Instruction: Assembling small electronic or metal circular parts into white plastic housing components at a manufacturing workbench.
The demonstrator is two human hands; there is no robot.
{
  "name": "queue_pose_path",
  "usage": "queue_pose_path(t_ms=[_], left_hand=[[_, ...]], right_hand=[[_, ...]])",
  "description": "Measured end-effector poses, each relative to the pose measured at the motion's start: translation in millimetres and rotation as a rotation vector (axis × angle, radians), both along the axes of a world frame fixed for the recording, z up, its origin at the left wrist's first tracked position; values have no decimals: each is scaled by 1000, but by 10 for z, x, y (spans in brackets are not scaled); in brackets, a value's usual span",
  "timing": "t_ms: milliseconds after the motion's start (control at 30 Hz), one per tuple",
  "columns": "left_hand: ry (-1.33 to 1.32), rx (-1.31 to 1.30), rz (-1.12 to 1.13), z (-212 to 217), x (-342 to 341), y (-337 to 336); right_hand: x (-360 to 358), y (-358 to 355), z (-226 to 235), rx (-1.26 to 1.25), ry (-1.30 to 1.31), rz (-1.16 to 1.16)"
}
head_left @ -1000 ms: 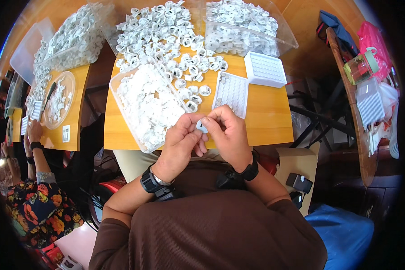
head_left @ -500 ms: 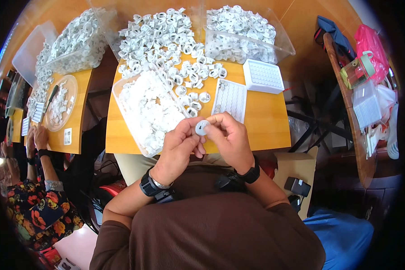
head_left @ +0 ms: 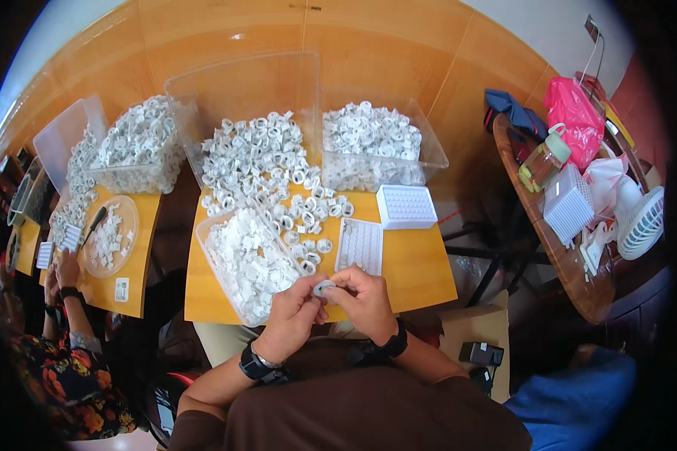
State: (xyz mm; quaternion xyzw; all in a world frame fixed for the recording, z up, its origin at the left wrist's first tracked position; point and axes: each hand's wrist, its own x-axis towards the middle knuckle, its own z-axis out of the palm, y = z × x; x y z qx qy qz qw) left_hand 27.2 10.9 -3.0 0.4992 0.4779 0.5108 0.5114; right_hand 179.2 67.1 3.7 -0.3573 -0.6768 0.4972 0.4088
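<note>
Close to the table's front edge, my left hand [head_left: 292, 314] and my right hand [head_left: 365, 302] pinch one small round white plastic part [head_left: 323, 288] between them. It is seen tilted now, and the fingers cover some of it. Left of my hands lies a clear plastic tub [head_left: 272, 227] filled with small white plastic pieces [head_left: 248, 259]. Just beyond my right hand rests a flat white tray [head_left: 359, 246] with rows of small hollows and a few small round pieces at its far corner. Loose white ring-shaped parts [head_left: 308, 216] are scattered past the tub.
A white block of stacked trays [head_left: 407, 207] stands at the right. Behind are a heap of white parts [head_left: 252, 154] and a full clear bin [head_left: 374, 177]. A co-worker's hands [head_left: 66, 274] work at the left table. A side table [head_left: 568, 274] holds a fan [head_left: 642, 222].
The view has tilted up, showing more wall and shifting the table lower. The round part has turned from nearly face-on to a slant, still between both hands.
</note>
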Motion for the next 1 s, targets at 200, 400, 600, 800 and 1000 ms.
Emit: queue_pose_path(t_ms=[200, 400, 600, 800, 1000], left_hand=[[-140, -27, -48, 77, -114, -76], [-196, 23, 83, 92, -355, -104], [-288, 72, 231, 56, -546, -226], [-368, 15, 235, -10, -655, -257], [-342, -8, 213, -28, -594, -219]], right_hand=[[60, 187, 206, -192, -114, 137], [89, 1274, 800, 342, -230, -218], [-152, 1747, 1084, 671, -229, -362], [-326, 1559, 206, 408, -685, 77], [-519, 1478, -307, 434, -854, 23]])
